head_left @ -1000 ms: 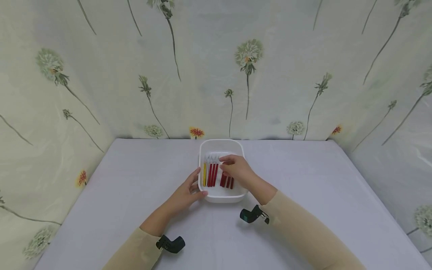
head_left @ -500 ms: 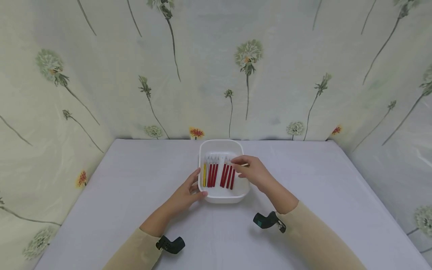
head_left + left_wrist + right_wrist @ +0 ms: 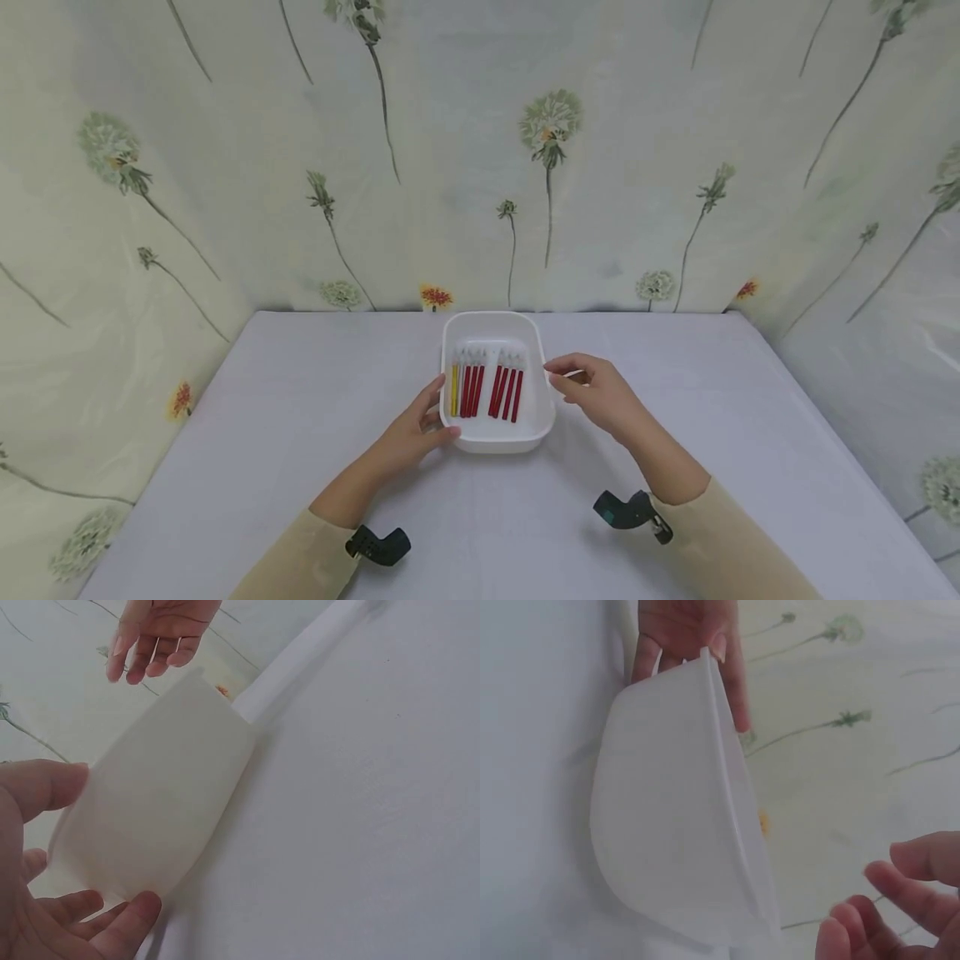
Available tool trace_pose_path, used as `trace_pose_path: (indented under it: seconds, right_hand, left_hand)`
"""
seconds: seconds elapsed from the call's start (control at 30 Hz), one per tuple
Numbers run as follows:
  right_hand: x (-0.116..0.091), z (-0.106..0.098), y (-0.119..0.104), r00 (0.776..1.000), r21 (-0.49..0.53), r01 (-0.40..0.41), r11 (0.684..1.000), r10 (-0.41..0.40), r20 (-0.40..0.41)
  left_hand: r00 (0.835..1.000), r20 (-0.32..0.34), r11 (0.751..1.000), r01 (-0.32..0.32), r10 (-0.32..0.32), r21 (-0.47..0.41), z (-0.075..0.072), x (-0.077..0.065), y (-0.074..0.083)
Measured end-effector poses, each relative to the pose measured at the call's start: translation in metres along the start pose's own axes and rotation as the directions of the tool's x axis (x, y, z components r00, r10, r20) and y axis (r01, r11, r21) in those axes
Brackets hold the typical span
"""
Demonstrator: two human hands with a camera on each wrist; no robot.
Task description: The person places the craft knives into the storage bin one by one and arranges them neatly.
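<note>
A white plastic container [image 3: 495,429] stands at the middle of the table. Inside lie slim sticks with clear tips, in two rows side by side. The left row has a yellow stick [image 3: 453,392], a clear-looking one and several red sticks [image 3: 472,392]; in the right row are more red sticks [image 3: 506,392]. My left hand [image 3: 408,429] holds the container's front left corner, thumb at the rim and fingers along the outer wall. Just off the right rim, my right hand [image 3: 600,396] hovers with loosely bent fingers and nothing between them.
The table wears a pale cloth [image 3: 300,392]. Behind it and at both sides hangs a flower-printed curtain [image 3: 465,150]. Dark wrist cameras [image 3: 378,546] sit under both forearms.
My right hand has moved from over the sticks inside the container to outside its right rim, uncovering the right row. The left hand and container have stayed in place.
</note>
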State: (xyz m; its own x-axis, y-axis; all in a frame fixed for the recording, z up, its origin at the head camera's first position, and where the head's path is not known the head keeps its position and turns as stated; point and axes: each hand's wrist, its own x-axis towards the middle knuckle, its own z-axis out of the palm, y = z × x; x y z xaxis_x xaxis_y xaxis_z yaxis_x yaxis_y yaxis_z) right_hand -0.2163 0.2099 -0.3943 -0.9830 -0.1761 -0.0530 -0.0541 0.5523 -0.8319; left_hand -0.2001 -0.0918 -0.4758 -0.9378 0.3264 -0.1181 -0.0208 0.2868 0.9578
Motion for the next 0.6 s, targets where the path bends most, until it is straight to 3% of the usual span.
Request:
trace_pose_path:
  seconds: [0.4, 0.6]
  right_hand:
    - [-0.015, -0.031, 0.025, 0.996, -0.119, 0.054, 0.991, -0.062, -0.063]
    - [-0.020, -0.047, 0.038, 0.992, -0.195, 0.047, 0.980, -0.068, -0.104]
  left_hand:
    - [0.999, -0.046, 0.998, 0.016, -0.013, 0.057, -0.001, -0.004, 0.006]
    - [0.997, -0.071, 0.995, 0.000, 0.007, 0.100, -0.010, -0.011, 0.007]
